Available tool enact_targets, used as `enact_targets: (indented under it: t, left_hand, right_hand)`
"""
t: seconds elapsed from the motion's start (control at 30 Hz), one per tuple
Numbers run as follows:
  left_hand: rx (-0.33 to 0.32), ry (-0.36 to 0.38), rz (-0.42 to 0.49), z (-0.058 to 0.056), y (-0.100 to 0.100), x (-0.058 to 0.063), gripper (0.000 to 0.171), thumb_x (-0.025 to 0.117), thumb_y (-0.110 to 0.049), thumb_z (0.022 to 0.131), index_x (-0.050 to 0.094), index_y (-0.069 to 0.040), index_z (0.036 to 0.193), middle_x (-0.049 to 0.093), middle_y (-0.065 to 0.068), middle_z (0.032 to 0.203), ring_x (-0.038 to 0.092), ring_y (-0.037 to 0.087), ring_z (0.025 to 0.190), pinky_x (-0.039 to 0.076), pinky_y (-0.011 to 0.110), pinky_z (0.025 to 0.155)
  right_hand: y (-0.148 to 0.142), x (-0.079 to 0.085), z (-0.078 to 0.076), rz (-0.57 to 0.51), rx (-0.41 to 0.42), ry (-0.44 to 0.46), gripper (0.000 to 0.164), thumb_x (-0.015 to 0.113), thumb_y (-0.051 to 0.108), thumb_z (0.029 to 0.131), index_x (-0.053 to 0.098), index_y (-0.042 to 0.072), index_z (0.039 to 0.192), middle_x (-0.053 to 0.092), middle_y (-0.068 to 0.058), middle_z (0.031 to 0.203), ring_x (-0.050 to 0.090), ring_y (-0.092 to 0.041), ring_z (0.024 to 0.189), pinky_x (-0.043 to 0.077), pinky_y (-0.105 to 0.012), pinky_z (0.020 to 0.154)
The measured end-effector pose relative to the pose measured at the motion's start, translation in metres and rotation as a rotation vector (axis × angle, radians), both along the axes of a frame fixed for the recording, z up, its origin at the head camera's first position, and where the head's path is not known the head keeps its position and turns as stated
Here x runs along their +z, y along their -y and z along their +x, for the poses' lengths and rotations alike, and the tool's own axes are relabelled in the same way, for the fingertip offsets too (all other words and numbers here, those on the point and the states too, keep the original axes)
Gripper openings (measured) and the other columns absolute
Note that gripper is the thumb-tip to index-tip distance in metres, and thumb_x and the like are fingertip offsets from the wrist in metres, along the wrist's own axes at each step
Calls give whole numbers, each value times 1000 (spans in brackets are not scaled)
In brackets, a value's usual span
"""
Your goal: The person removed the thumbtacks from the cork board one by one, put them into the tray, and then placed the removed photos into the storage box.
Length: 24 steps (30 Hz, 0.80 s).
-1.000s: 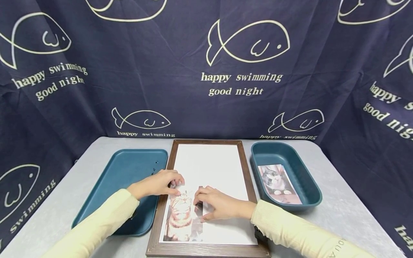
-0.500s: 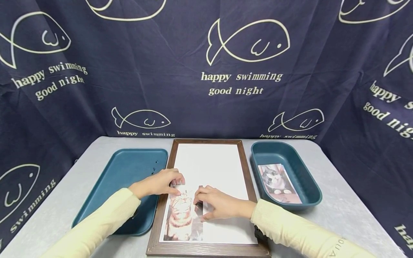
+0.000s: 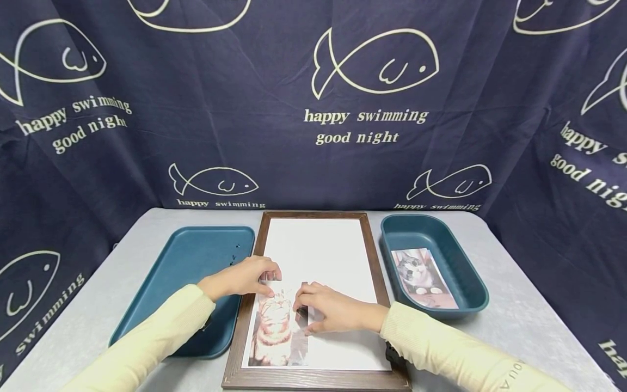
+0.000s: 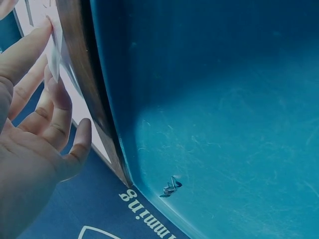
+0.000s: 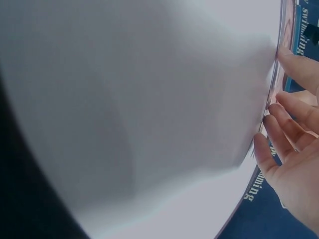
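Observation:
A cat picture [image 3: 273, 333] lies over the lower left part of a white sheet inside a brown wooden frame [image 3: 374, 261]. My left hand [image 3: 245, 277] is at its upper left; in the left wrist view the thumb and forefinger pinch a raised pale paper edge [image 4: 56, 57]. My right hand [image 3: 335, 309] reaches in from the right, its loosely bent fingertips touching the picture's right part. In the right wrist view the fingers [image 5: 291, 134] rest along the surface, seen at a shallow angle. Both hands hide parts of the picture's top and right side.
To the left is a flat blue tray [image 3: 196, 256] with small dark marks near its right side. A deep blue bin [image 3: 458, 258] on the right holds a grey-and-white cat picture [image 3: 423, 280]. A dark fish-print curtain [image 3: 284, 158] hangs behind the grey table [image 3: 514, 326].

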<state>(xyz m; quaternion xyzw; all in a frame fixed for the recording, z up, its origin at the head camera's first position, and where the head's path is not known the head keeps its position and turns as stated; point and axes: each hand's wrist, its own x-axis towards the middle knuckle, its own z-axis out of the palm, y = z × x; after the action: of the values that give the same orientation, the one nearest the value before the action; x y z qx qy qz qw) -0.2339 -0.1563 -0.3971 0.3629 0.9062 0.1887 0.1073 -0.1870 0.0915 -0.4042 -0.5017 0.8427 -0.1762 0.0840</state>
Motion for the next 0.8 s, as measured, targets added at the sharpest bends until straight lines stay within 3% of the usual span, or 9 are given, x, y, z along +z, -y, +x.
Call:
enact_targets:
  t: [0.37,0.8]
  left_hand:
    - [0,31,12,-1,-2,3,27,75,-21,73,64,-13,96,57,-3,83,51,10,75,43,21,65]
    - [-10,45,13,2,-3,8,24,75,-20,74,64,-9,93,59,1,83,53,11,73,44,21,65]
  right_hand:
    - [-3,7,-1,-50,-29,17,38,70,22,78,58,11,112,53,3,114,48,-9,108,38,-21,98]
    - [-22,24,-6,-74,-125,54,35,66,21,82,56,12,115,52,1,120,47,-16,116,39,-33,100]
